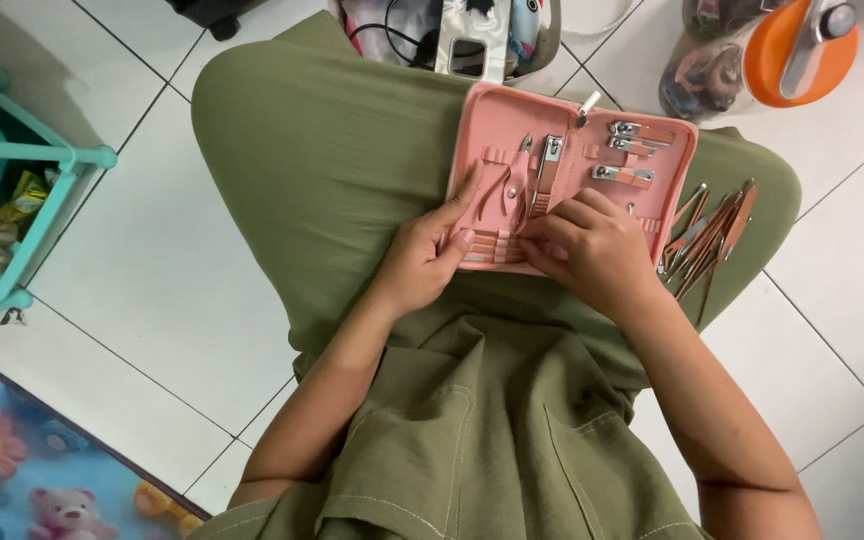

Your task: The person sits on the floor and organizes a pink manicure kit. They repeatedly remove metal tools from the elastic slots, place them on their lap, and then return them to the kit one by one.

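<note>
Pink manicure case lies open on lap, three clippers strapped inside. Left hand presses its edge, fingers spread; right hand pinches a strap. One pile of loose tools beside it.

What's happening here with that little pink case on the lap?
A person sitting on a white tiled floor has an open pink manicure case resting on their lap. The left hand steadies the case's near edge, while the right hand works its fingers at the elastic loops in the lower part. Nail clippers and small nippers sit in their slots. A loose pile of slim metal tools lies on the leg just beside the case.
</note>
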